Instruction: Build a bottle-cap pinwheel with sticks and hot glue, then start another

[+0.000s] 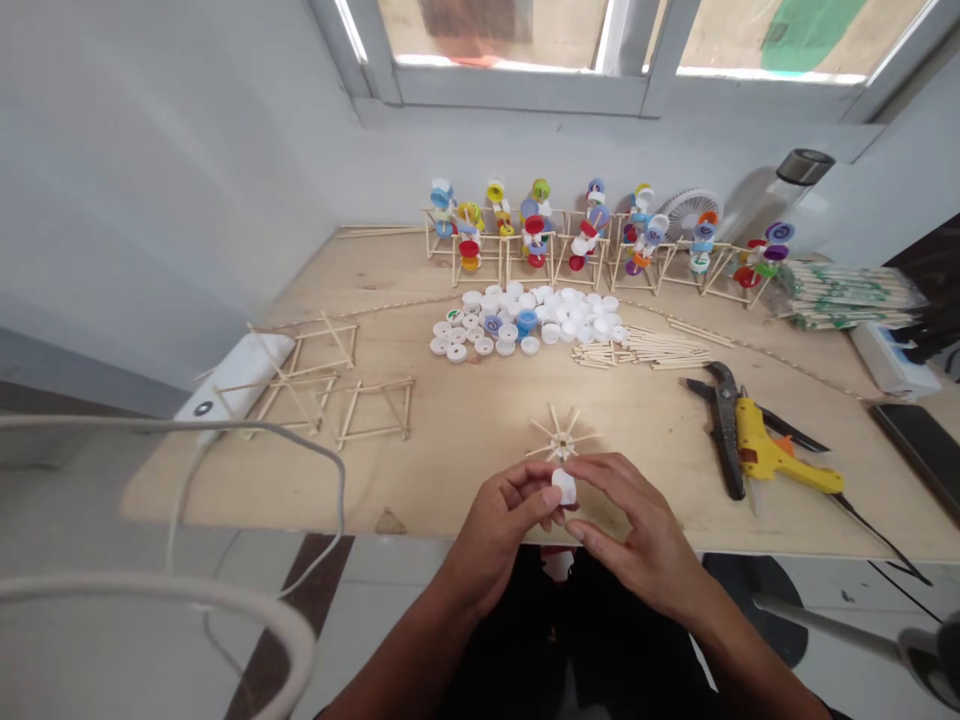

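Note:
Near the front edge of the wooden table, my left hand [501, 518] pinches a small white piece [564, 487] between thumb and fingers. My right hand [637, 525] is beside it on the right, fingers spread and curved around the piece, with the thumb apart from the fingers and nothing gripped. Just beyond my fingertips lies a wheel of thin wooden sticks [561, 440] radiating from a small white hub. Its lower part is partly hidden by my hands.
White bottle caps [570, 310] and loose sticks [660, 347] lie mid-table. Stick frames [375, 410] stand left, frames with coloured caps [534, 235] behind. Black-handled cutters [725, 430], a yellow glue gun [780, 455] and a phone [919, 450] lie right. A pale cable [322, 455] hangs left.

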{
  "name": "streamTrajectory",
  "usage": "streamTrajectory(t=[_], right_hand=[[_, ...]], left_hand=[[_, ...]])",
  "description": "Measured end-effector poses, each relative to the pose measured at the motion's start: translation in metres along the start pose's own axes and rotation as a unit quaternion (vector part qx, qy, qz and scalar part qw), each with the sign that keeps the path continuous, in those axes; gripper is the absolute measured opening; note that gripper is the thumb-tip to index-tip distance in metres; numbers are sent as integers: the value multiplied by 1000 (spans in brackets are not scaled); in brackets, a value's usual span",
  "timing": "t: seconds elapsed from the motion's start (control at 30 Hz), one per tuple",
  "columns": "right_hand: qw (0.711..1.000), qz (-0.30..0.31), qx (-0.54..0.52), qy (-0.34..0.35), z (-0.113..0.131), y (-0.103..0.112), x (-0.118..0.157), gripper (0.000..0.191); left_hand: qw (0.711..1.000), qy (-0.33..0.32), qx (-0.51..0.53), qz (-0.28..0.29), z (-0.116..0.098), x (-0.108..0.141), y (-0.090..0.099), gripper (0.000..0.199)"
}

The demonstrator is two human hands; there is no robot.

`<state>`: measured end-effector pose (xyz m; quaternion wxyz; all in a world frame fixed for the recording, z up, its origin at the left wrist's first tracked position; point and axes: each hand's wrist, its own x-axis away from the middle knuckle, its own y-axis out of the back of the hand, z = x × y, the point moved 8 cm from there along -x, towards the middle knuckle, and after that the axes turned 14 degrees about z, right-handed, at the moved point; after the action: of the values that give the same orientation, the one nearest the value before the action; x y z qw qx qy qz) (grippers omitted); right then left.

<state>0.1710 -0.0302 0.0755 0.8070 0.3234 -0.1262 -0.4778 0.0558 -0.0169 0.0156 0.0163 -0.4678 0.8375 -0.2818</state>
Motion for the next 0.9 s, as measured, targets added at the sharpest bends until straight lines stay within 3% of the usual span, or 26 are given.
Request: streamTrajectory(t=[0.13,0.27,0.37,0.47,0.53,0.63,0.73,0.9], right_hand=[[1000,-9,-15,-9,-2,-2,4,42],[998,14,-59,-31,-5,-3,3,35],[996,28,-71,-44,-8,-3,1,28],[998,1,-51,-47,-15,5,-1,24],[998,-31,-3,-51,-23,13,-3,23],[990,-60,111,-58,-32,21,-8,23],[979,-40,189,-57,-37,16,-17,21],[971,-4,234,-58,-39,5,-30,22]], left_hand=[[995,39,88,35,16,2,-9,28],[993,48,93,51,19,2,-10,25],[996,53,47,61,19,3,-10,26],[995,17,-98,-6,8,3,7,30],[962,-41,-249,-99,-8,6,25,29],[865,-123,-453,-176,-29,7,36,20],[803,-159,-551,-165,-33,0,36,16],[760,-148,-618,-139,-29,-11,33,14]])
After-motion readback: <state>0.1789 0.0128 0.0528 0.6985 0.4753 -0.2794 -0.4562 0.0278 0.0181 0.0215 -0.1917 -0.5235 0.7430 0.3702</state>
